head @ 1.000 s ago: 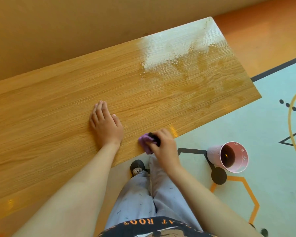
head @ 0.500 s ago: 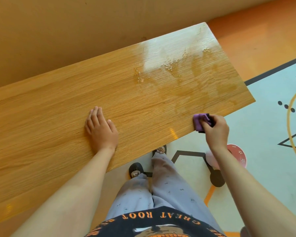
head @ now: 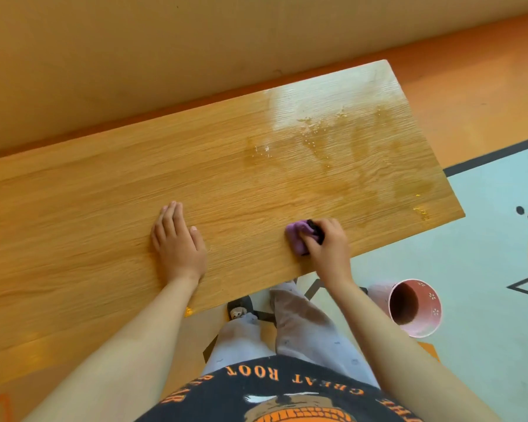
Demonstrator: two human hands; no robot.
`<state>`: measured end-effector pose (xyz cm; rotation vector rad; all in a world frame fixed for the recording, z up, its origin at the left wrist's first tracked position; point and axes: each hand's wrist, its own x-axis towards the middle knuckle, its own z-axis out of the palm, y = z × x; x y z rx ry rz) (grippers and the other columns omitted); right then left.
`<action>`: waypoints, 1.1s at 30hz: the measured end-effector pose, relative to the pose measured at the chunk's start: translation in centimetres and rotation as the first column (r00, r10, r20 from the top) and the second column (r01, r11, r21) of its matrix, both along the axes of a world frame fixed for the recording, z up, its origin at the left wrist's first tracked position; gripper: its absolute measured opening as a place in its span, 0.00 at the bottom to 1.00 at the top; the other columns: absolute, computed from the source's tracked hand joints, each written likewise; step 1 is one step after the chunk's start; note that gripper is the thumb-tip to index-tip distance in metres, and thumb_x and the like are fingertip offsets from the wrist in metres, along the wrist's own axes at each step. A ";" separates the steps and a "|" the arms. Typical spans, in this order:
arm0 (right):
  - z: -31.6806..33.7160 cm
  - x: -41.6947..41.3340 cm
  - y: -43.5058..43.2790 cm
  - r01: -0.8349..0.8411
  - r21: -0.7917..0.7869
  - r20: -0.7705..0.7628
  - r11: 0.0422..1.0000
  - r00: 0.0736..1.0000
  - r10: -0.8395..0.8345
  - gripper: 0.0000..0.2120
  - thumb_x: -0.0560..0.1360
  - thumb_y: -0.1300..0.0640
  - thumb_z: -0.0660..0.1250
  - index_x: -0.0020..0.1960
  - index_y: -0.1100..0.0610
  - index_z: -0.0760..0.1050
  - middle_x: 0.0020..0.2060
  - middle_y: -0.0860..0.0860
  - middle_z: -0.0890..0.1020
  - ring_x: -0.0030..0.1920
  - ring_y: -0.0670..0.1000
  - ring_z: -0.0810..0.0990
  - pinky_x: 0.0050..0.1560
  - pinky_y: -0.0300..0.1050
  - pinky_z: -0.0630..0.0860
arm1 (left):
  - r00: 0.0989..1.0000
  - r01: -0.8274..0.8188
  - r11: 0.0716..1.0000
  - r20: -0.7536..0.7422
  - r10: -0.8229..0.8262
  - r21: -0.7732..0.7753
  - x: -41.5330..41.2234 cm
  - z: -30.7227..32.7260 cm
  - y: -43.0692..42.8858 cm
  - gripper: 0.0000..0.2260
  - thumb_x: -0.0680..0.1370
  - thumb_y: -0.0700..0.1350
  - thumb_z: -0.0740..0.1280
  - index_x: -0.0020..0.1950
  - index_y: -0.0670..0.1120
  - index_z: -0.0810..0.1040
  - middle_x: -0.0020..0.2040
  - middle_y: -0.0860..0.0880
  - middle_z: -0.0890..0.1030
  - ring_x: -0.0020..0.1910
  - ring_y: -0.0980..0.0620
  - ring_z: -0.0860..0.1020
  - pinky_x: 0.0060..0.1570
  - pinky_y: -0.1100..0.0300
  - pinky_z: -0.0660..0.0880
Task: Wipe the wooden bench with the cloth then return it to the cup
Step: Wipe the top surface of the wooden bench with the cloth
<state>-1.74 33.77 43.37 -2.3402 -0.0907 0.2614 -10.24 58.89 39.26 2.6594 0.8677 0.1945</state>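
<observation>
While the left hand [head: 177,239] lies flat and empty on the wooden bench [head: 73,208], likely as a brace, the right hand [head: 326,243] presses the bunched purple cloth [head: 297,239] near the front edge; pink cup [head: 415,309] waits on the floor.

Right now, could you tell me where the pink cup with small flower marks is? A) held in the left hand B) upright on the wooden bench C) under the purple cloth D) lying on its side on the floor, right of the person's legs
D: the pink cup lies tipped on the floor beside the legs, its open mouth facing the camera, off the wooden bench.
</observation>
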 end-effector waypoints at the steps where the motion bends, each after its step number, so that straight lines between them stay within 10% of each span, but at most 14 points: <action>1: 0.0 1.4 -2.1 0.085 -0.036 0.019 0.996 0.996 -0.084 0.06 0.73 0.60 0.70 0.48 0.61 0.78 0.43 0.54 0.76 0.46 0.55 0.76 0.44 0.38 0.64 | 1.000 -0.001 1.000 -0.001 0.001 -0.002 0.0 0.0 0.0 0.24 0.77 0.44 0.55 0.73 0.40 0.65 0.73 0.42 0.67 0.73 0.42 0.62 0.72 0.46 0.55; 6: 0.3 3.6 -5.8 0.247 -0.112 0.046 0.962 0.969 -0.244 0.07 0.73 0.59 0.70 0.49 0.62 0.78 0.45 0.57 0.78 0.49 0.58 0.76 0.47 0.40 0.65 | 1.000 -0.011 1.000 -0.004 0.011 0.006 0.0 0.0 -0.1 0.24 0.76 0.43 0.56 0.73 0.40 0.65 0.73 0.42 0.67 0.73 0.42 0.62 0.71 0.46 0.56; 16: -0.4 0.5 7.9 -0.264 0.070 -0.035 0.962 0.963 0.266 0.04 0.73 0.58 0.68 0.46 0.58 0.77 0.43 0.51 0.75 0.46 0.49 0.72 0.46 0.41 0.69 | 0.999 -0.021 1.000 -0.028 0.021 0.011 0.2 0.3 -0.2 0.25 0.76 0.44 0.56 0.73 0.41 0.65 0.73 0.44 0.66 0.73 0.44 0.61 0.72 0.48 0.54; 25: 0.0 7.4 -2.2 0.275 -0.063 0.059 0.959 0.961 -0.272 0.07 0.72 0.61 0.69 0.49 0.62 0.78 0.45 0.58 0.78 0.48 0.58 0.76 0.45 0.35 0.62 | 0.999 -0.026 1.000 -0.036 0.026 0.002 0.1 0.2 0.0 0.24 0.76 0.44 0.58 0.73 0.42 0.65 0.73 0.44 0.67 0.73 0.45 0.61 0.72 0.47 0.56; 33: -0.1 2.6 11.0 -0.274 0.080 -0.036 0.958 0.960 0.278 0.04 0.73 0.60 0.68 0.47 0.58 0.77 0.43 0.49 0.74 0.48 0.50 0.73 0.47 0.39 0.67 | 0.998 -0.026 1.000 -0.061 0.026 -0.005 0.1 0.3 0.0 0.24 0.77 0.45 0.56 0.74 0.42 0.64 0.74 0.45 0.66 0.74 0.46 0.60 0.73 0.50 0.53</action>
